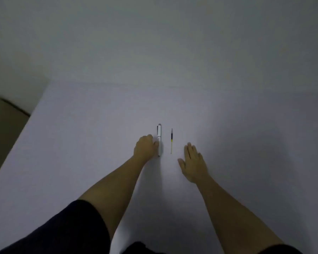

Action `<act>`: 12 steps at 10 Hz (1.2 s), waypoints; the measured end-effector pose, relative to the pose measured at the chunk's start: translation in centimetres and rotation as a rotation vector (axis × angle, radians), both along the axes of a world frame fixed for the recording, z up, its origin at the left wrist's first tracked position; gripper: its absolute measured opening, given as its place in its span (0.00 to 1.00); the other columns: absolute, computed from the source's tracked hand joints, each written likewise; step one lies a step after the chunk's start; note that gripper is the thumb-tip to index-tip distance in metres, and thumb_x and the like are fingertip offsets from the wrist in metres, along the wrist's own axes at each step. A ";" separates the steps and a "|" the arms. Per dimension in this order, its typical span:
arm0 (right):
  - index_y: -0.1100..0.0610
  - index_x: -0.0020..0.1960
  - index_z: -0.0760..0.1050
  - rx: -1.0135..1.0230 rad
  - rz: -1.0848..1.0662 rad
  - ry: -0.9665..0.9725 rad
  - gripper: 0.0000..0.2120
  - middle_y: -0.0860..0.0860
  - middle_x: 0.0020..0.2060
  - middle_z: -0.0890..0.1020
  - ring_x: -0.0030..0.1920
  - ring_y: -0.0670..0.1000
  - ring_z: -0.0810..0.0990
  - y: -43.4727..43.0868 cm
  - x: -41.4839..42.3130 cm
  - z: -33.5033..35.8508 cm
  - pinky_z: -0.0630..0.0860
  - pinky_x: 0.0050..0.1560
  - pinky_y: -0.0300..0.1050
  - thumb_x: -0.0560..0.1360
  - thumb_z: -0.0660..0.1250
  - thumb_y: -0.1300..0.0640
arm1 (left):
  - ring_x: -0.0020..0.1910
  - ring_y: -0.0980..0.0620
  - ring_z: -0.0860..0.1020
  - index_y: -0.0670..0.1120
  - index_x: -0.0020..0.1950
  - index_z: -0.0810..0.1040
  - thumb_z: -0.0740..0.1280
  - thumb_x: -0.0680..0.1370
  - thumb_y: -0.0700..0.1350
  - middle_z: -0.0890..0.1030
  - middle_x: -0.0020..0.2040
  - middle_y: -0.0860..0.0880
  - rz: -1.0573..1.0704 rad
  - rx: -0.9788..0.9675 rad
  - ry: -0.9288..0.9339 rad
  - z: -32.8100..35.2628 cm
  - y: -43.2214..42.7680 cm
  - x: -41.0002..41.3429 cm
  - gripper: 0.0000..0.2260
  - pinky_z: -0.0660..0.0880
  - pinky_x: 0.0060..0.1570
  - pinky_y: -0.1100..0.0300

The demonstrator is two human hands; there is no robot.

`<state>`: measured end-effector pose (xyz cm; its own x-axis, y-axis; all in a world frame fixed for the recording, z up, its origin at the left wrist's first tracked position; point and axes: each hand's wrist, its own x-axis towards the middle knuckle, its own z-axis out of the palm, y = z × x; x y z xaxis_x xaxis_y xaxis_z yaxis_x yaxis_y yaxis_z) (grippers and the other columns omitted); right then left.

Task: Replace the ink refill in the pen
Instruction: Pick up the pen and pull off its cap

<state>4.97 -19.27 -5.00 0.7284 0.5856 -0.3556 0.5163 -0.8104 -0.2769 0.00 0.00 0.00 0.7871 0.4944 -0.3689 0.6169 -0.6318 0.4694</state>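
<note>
Fingers of the left hand point(145, 146) curl against the white pen point(159, 140), lying mid-table point(81, 125) with its long axis toward the far edge. Parallel beside it lies the refill point(171, 141). The right hand point(193, 163) rests flat, fingers together.

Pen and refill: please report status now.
Left hand fingers touching white pen, no firm grip visible. Right hand open, flat on table. Refill lying untouched between. Nothing blocking.
</note>
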 end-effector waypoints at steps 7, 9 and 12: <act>0.60 0.75 0.48 0.181 -0.078 0.099 0.29 0.56 0.77 0.49 0.77 0.55 0.46 -0.2 0.3 -0.6 0.44 0.75 0.52 0.80 0.54 0.49 | 0.42 0.42 0.80 0.39 0.49 0.71 0.60 0.79 0.42 0.80 0.47 0.37 0.157 -0.198 -0.087 0.3 -0.4 2.7 0.06 0.77 0.41 0.49; 0.54 0.60 0.77 0.773 -0.543 0.242 0.12 0.52 0.55 0.82 0.55 0.51 0.80 1.2 0.5 5.7 0.70 0.48 0.22 0.77 0.63 0.56 | 0.32 0.54 0.76 0.49 0.47 0.74 0.65 0.76 0.48 0.82 0.39 0.46 0.018 -0.350 -0.281 3.6 -0.1 -2.3 0.04 0.71 0.30 0.65; 0.46 0.43 0.79 1.094 -0.676 0.464 0.07 0.46 0.40 0.84 0.47 0.50 0.83 3.0 -2.2 12.4 0.78 0.55 0.47 0.76 0.65 0.55 | 0.32 0.59 0.73 0.52 0.58 0.79 0.65 0.77 0.50 0.78 0.37 0.57 -0.226 -0.118 -0.537 6.5 -2.5 -4.2 0.11 0.67 0.32 0.71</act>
<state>2.74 -16.28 7.42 0.9239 0.3038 -0.2325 -0.2042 -0.1221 -0.9713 -4.23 -2.49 6.46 0.9598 0.2722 0.0680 0.1294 -0.6444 0.7537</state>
